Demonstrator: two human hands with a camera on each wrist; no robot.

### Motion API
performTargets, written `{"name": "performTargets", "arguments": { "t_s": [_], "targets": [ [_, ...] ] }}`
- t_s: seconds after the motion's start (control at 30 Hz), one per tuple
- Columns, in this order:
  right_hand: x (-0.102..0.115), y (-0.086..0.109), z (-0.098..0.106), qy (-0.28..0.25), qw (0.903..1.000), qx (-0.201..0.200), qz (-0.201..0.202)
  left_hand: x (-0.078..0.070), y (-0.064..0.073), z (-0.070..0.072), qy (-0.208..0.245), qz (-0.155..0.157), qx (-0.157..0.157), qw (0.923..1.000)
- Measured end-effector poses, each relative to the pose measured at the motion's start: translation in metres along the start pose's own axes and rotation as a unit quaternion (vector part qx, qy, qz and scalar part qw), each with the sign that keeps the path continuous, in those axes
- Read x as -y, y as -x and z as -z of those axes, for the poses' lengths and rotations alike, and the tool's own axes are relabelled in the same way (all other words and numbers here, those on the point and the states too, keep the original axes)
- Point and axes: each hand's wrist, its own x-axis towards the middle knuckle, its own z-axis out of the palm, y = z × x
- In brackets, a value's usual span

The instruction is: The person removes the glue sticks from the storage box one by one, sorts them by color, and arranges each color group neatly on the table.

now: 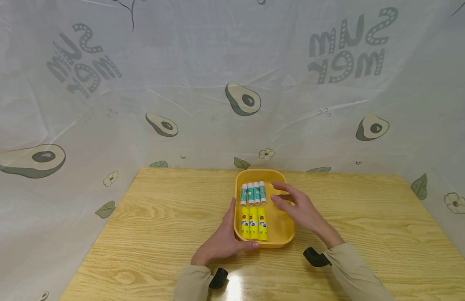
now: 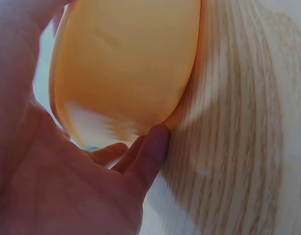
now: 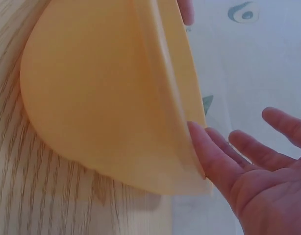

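Note:
A yellow plastic tray (image 1: 281,230) stands on the table. In its upper left lies a row of several teal-and-white glue sticks (image 1: 256,193), side by side. Below them are three yellow glue sticks (image 1: 253,223). My left hand (image 1: 226,238) holds the tray's near left corner, thumb along the front rim and fingers against the left side; the left wrist view shows those fingers (image 2: 153,142) on the outer wall. Over the tray's right side is my right hand (image 1: 298,207), fingers apart and loosely bent, nothing between them. In the right wrist view its fingers (image 3: 214,156) are by the rim.
The wood-grain table (image 1: 172,209) spreads out on both sides of the tray. Behind it hangs a pale sheet (image 1: 202,138) printed with avocados. Black wrist mounts (image 1: 316,257) stick out near both sleeves.

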Motion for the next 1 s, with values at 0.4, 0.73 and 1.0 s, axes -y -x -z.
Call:
{"name": "performTargets", "arguments": {
  "t_s": [0.4,0.73,1.0],
  "targets": [
    [0.005,-0.015,-0.019,-0.011,0.9968,0.045,-0.065,0.003,-0.004,-0.001,0.022,-0.011,0.003,0.9997],
    [0.006,-0.022,-0.032,0.029,0.9920,0.059,-0.107,0.002,-0.003,-0.001,0.012,-0.002,0.008,0.9999],
    [0.007,-0.027,-0.038,0.102,0.9850,0.068,-0.122,0.003,-0.003,-0.001,0.018,0.001,0.009,0.9998]
  ]
}}
